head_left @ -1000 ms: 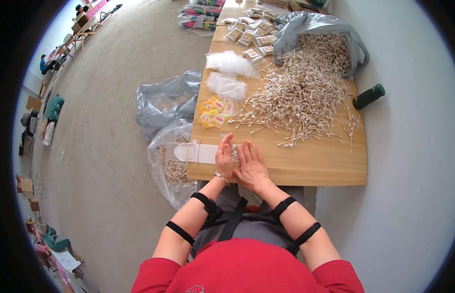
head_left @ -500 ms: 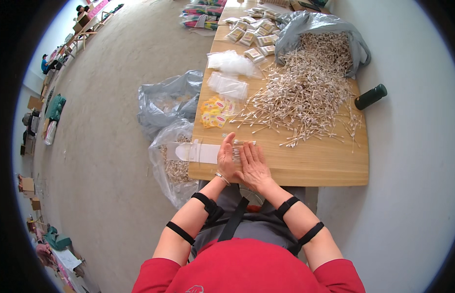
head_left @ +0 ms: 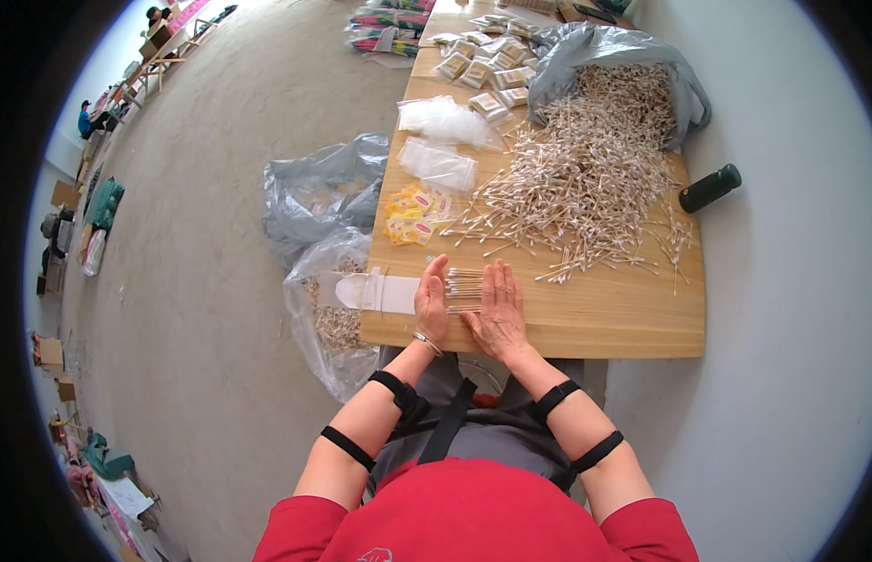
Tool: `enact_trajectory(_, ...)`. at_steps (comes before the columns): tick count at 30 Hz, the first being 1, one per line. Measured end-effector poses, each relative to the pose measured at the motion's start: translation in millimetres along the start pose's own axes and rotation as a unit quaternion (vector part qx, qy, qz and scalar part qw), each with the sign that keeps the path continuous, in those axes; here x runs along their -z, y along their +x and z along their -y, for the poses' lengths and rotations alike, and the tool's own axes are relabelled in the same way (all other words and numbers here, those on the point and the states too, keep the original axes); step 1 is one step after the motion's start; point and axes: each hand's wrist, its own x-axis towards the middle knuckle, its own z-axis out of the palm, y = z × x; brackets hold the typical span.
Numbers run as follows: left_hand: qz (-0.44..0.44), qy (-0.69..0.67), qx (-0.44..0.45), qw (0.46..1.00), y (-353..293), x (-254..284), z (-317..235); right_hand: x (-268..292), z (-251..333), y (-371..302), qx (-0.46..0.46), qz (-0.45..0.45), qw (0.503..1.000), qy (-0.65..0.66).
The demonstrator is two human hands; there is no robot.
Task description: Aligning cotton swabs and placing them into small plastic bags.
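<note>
A row of cotton swabs (head_left: 465, 287) lies side by side on the wooden table (head_left: 586, 323), close to its front edge. On the left of the row my left hand (head_left: 431, 302) stands on edge with straight fingers, by the swabs' left ends. Across their right ends rests my right hand (head_left: 502, 304), flat with fingers extended. A white card strip (head_left: 389, 293) with a rounded end sticks out past the table's left edge, next to my left hand. Beyond my hands spreads a big heap of loose cotton swabs (head_left: 595, 178).
The heap spills from a grey plastic bag (head_left: 694, 84). Along the left side lie yellow cards (head_left: 413, 217), clear plastic sleeves (head_left: 438, 164) and filled packets (head_left: 487, 70). A dark green bottle (head_left: 709, 188) is by the wall. A clear bag of swabs (head_left: 338, 318) hangs left of the table.
My right hand has moved a little to the right, uncovering more of the swab row between my hands. My left hand has hardly moved.
</note>
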Motion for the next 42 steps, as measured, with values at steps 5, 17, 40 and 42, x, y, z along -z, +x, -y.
enact_trajectory(5,-0.007,0.041,-0.011,0.999,-2,-4,-2,1,-8,6,-0.008,-0.125,0.989,0.081)
enact_trajectory(17,0.001,0.045,-0.022,0.999,1,-1,-1,19,-9,40,-0.023,0.020,0.999,0.043)
enact_trajectory(40,-0.010,0.137,-0.020,0.990,5,-1,-13,26,-16,34,0.022,0.017,0.979,0.203)
enact_trajectory(42,-0.015,0.171,-0.051,0.984,7,13,-23,29,-10,31,0.034,0.031,0.971,0.234)
